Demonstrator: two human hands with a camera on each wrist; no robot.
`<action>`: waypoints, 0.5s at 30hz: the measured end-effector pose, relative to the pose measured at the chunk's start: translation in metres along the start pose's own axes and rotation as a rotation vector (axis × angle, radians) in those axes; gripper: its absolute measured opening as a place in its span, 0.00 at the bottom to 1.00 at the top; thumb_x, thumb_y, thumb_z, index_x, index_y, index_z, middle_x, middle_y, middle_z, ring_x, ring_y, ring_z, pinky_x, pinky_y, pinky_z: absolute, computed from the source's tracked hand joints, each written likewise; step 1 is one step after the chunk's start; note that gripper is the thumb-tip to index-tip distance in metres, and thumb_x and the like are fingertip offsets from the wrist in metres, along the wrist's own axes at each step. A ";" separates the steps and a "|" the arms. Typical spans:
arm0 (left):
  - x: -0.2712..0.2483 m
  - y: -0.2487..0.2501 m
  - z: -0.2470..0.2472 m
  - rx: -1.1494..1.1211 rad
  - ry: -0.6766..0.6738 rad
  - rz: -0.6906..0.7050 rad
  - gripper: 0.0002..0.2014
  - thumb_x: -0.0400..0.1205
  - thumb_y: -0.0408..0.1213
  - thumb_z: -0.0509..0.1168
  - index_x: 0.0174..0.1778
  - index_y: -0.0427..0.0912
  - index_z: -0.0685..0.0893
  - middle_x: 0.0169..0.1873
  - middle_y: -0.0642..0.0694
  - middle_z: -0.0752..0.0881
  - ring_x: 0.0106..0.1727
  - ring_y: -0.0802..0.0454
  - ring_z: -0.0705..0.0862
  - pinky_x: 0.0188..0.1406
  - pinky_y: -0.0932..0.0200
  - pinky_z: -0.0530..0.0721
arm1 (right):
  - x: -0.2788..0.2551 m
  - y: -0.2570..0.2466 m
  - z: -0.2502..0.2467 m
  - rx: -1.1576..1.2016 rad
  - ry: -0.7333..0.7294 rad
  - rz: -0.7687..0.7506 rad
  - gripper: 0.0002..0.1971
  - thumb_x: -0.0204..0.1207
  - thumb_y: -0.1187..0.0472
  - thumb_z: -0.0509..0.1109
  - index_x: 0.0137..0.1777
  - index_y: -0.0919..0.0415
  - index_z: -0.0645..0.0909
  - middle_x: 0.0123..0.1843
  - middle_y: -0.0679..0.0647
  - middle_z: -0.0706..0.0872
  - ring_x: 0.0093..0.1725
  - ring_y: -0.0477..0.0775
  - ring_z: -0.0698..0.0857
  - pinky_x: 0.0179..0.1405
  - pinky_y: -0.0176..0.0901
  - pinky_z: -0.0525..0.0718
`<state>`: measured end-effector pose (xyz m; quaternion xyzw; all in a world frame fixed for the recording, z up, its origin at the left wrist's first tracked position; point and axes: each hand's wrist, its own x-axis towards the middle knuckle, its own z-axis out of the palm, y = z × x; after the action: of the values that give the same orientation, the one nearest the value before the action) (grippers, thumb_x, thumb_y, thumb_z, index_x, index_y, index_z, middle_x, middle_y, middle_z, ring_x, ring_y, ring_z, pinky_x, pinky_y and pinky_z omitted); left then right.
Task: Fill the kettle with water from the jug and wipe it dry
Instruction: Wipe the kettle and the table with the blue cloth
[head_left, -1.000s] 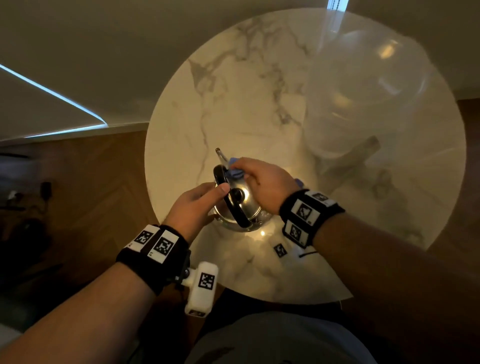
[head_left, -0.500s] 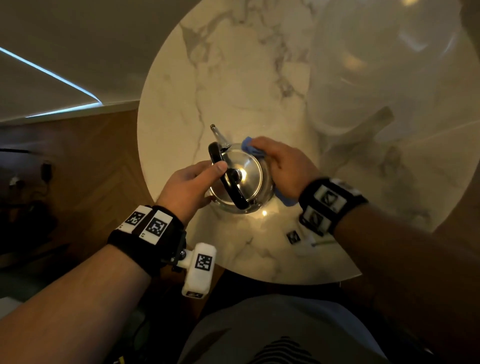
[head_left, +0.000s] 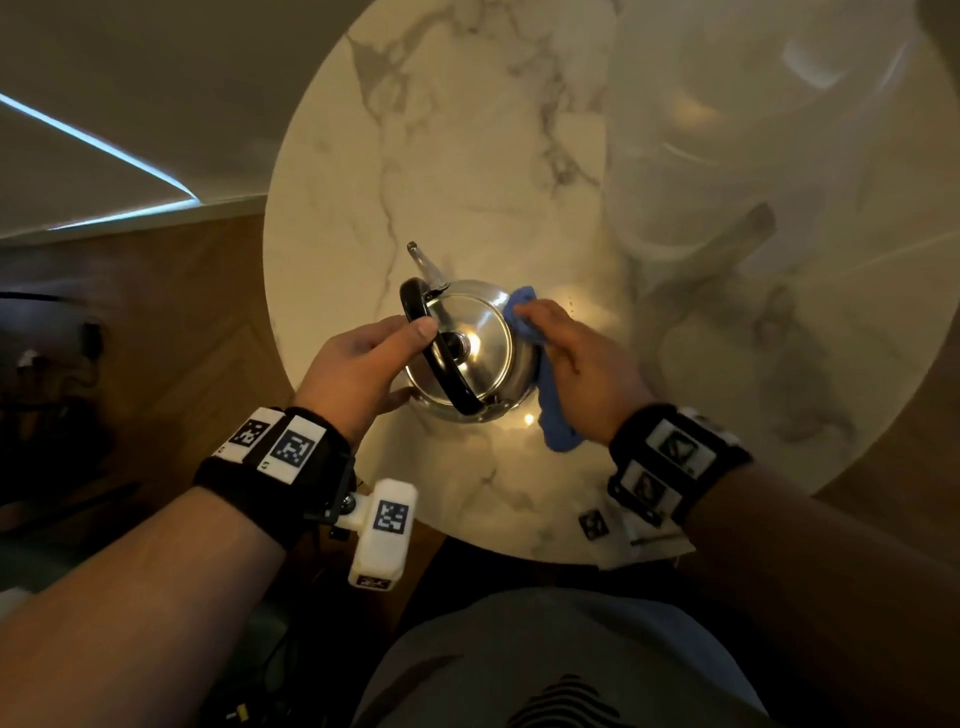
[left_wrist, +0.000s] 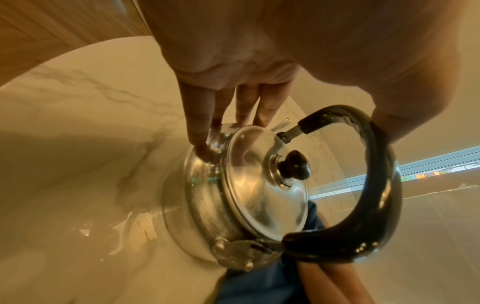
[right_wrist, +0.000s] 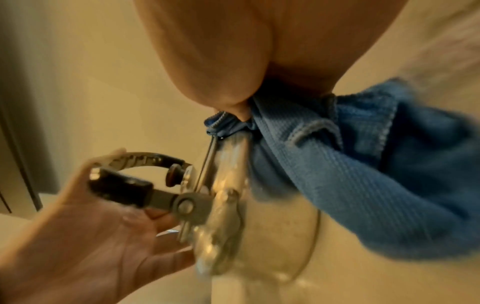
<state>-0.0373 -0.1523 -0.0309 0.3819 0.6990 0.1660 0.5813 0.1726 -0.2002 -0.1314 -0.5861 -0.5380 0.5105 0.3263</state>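
Our left hand (head_left: 358, 364) steadies the kettle (head_left: 470, 358), fingers straight, thumb on its handle (head_left: 441, 358); our right hand (head_left: 582, 364) presses a bunched blue cloth (head_left: 550, 405) against the kettle's right side.

Left hand (head_left: 363, 364) steadies the kettle (head_left: 475, 358), fingers extended, thumb on handle; right hand (head_left: 576, 364) presses a cloth (head_left: 553, 410) to its side.

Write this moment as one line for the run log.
phase: wiping | left hand: steadies shiny steel kettle, thumb on black handle | right hand: presses blue cloth on kettle side | lid on
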 end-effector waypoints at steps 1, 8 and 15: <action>0.000 0.000 0.000 0.009 0.005 0.000 0.16 0.80 0.50 0.68 0.58 0.48 0.90 0.54 0.53 0.92 0.61 0.59 0.88 0.65 0.41 0.84 | 0.013 -0.006 -0.001 -0.001 -0.007 0.049 0.18 0.88 0.54 0.54 0.69 0.40 0.80 0.55 0.40 0.87 0.48 0.39 0.84 0.54 0.19 0.74; 0.002 -0.006 0.000 0.006 0.011 0.003 0.18 0.78 0.53 0.70 0.60 0.49 0.90 0.57 0.53 0.91 0.65 0.55 0.85 0.66 0.39 0.82 | 0.051 -0.002 0.000 0.066 -0.032 0.131 0.18 0.87 0.54 0.57 0.64 0.38 0.86 0.55 0.41 0.92 0.56 0.45 0.88 0.70 0.48 0.82; 0.006 -0.009 -0.001 -0.011 0.020 0.008 0.18 0.77 0.54 0.71 0.58 0.48 0.91 0.56 0.53 0.91 0.64 0.56 0.86 0.65 0.39 0.84 | -0.051 0.033 0.034 -0.126 0.161 -0.112 0.23 0.86 0.56 0.55 0.76 0.55 0.82 0.69 0.57 0.80 0.67 0.48 0.79 0.73 0.36 0.74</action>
<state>-0.0420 -0.1540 -0.0409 0.3799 0.7023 0.1759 0.5758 0.1548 -0.2619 -0.1587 -0.6137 -0.5730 0.4077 0.3591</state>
